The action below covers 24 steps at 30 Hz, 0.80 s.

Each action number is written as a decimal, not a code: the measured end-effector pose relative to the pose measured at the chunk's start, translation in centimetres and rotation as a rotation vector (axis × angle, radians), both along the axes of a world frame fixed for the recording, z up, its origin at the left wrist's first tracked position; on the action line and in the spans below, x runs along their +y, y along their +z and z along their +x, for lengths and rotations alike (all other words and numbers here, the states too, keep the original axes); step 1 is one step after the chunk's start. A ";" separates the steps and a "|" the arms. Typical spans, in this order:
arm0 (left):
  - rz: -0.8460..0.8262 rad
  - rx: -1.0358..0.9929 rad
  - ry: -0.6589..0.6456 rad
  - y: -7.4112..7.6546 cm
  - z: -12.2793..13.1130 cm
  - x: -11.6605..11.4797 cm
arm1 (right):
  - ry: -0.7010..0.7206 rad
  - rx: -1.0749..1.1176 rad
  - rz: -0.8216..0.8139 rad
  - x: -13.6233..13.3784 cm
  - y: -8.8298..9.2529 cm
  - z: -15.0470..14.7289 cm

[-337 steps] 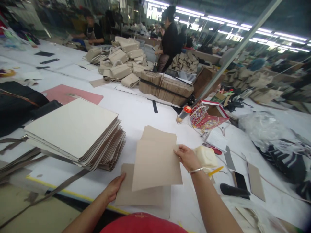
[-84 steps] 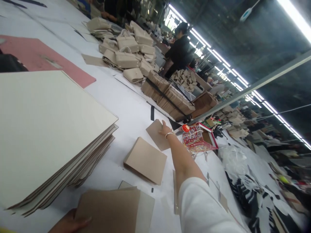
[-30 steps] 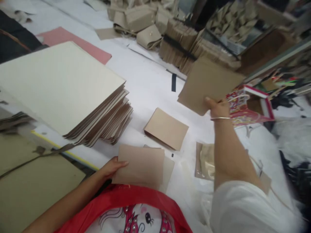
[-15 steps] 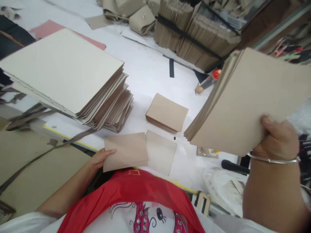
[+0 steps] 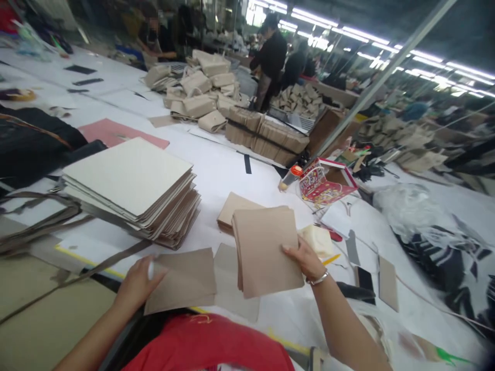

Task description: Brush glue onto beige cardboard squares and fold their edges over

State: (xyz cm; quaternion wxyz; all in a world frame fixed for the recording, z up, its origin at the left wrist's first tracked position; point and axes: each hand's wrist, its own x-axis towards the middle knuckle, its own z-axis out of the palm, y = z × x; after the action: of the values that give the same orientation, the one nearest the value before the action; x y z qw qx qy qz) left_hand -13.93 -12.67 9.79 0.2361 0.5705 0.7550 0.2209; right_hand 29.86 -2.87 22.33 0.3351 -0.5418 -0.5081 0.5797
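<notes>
My right hand [image 5: 307, 257] is closed on a stack of tan rectangular sheets [image 5: 266, 252], thumb across the top sheet, holding it tilted above the table. The stack partly covers a smaller pile of tan pieces [image 5: 237, 203] and a pale grey-beige sheet [image 5: 228, 278]. Just left of that, thin tan sheets [image 5: 185, 278] lie at the table's front edge, with my left hand [image 5: 141, 278] closed on their left end. A small whitish spot shows at its fingers; I cannot make out what it is.
A tall pile of large cream-topped boards [image 5: 131, 180] stands at left. Behind are a strapped row of tan pieces [image 5: 266, 136], heaped tan bags [image 5: 204, 87] and a red patterned box [image 5: 327, 183]. Clear plastic [image 5: 406, 206] lies at right. Several people work farther back.
My right hand has lowered its stack of sheets and brought it inward, beside the small pile. The view has tipped up, showing the room behind. My left hand stays at the front sheets.
</notes>
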 end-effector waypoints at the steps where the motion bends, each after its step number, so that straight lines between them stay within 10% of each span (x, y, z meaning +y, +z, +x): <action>1: 0.059 -0.060 -0.062 2.5 1.3 0.6 | 0.026 0.018 0.008 -0.3 0.1 -0.6; 4: 0.202 -0.408 -0.166 8.9 5.6 3.4 | 0.106 0.054 0.072 -1.5 0.6 -2.6; 7: 0.300 -0.838 -0.206 11.5 9.1 5.4 | 0.137 0.057 0.161 -3.0 0.5 -4.7; 13: -0.049 -1.058 -0.195 9.3 12.5 2.3 | 0.164 0.056 0.272 -5.4 -0.8 -7.3; 19: -0.063 -0.974 -0.122 8.3 14.3 1.2 | 0.174 -0.154 0.382 -5.5 -1.6 -5.7; 24: -0.092 -0.800 -0.269 4.1 16.1 1.8 | 0.161 -0.268 0.392 -6.2 -5.1 -3.0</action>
State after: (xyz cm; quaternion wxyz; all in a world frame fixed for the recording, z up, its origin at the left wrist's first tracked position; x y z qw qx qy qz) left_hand 2.12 -10.87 13.91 0.5625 0.5218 0.5318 0.3583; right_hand 26.88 -9.07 17.22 0.3160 -0.4962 -0.6922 0.4181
